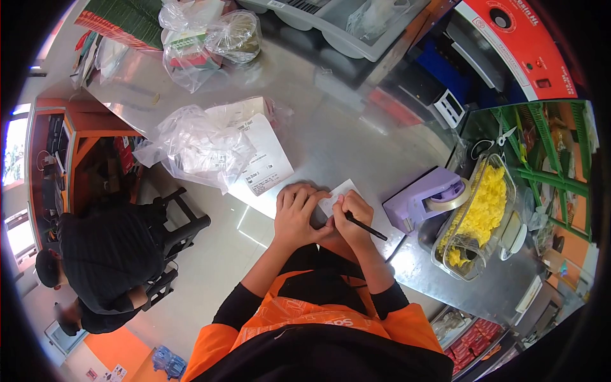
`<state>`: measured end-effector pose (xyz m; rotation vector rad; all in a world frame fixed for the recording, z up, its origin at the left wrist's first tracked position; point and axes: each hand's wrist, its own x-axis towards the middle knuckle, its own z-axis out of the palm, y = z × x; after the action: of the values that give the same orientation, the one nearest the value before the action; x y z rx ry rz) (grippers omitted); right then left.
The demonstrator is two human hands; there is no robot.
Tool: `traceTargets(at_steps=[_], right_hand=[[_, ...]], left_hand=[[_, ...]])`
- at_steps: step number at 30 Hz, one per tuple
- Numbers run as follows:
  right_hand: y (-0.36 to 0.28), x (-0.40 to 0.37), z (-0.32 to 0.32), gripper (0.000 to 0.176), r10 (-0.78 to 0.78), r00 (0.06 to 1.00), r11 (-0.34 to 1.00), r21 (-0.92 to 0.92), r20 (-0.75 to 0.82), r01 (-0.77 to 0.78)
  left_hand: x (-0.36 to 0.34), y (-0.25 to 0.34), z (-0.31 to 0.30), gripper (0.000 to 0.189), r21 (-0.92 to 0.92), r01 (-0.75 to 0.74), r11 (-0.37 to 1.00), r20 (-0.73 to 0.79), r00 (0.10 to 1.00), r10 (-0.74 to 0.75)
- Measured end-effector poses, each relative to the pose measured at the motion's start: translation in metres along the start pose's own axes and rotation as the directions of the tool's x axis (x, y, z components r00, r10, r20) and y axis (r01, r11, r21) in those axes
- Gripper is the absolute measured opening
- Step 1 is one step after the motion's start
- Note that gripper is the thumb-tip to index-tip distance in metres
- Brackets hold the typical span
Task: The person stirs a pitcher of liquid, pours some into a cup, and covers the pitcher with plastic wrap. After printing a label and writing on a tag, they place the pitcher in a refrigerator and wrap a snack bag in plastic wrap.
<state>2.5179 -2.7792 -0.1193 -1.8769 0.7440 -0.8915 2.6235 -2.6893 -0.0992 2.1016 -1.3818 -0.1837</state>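
Observation:
My right hand (354, 218) is closed around a black pen (369, 228), its tip end hidden by my fingers. Under that hand a small white slip of paper (344, 189) lies at the steel table's near edge. My left hand (298, 213) rests flat at the slip's left side, fingers extended and thumb pointing toward my right hand. Just beyond it, a long printed receipt (270, 162) lies against a clear plastic bag (197, 149) with white contents. To the right of my hands stands a purple tape dispenser (407, 202) with a roll of tape.
A clear container of yellow shredded filler (482, 213) stands at the right, beside scissors (498, 141). Farther back are a red-fronted machine (522, 38), grey trays (344, 32) and bagged items (232, 38). Two people in black (114, 254) are at the left, near black stools (184, 223).

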Motion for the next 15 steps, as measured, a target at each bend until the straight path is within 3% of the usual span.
traceTargets(at_steps=[6, 9, 12, 15], right_hand=[[0.0032, -0.0022, -0.003, 0.029, 0.015, 0.997, 0.999, 0.035, 0.07, -0.017], [-0.0004, -0.0004, -0.0011, 0.03, 0.072, 0.997, 0.991, 0.109, 0.014, -0.074], [0.0, 0.0002, -0.0011, 0.03, 0.021, 1.0, 0.999, 0.033, 0.013, -0.022], [-0.0001, 0.0001, -0.001, 0.033, 0.015, 0.993, 0.997, 0.081, -0.117, -0.006]], left_hand=[[-0.0008, -0.0003, 0.0006, 0.046, 0.008, 0.004, 1.0, 0.002, 1.0, -0.004], [-0.0006, -0.0007, 0.001, 0.047, 0.005, 0.002, 1.0, 0.003, 1.0, -0.002], [-0.0015, -0.0011, 0.0014, 0.047, 0.012, -0.002, 1.0, 0.005, 1.0, 0.002], [-0.0009, -0.0015, 0.0013, 0.047, 0.011, -0.001, 1.0, 0.007, 1.0, 0.001]])
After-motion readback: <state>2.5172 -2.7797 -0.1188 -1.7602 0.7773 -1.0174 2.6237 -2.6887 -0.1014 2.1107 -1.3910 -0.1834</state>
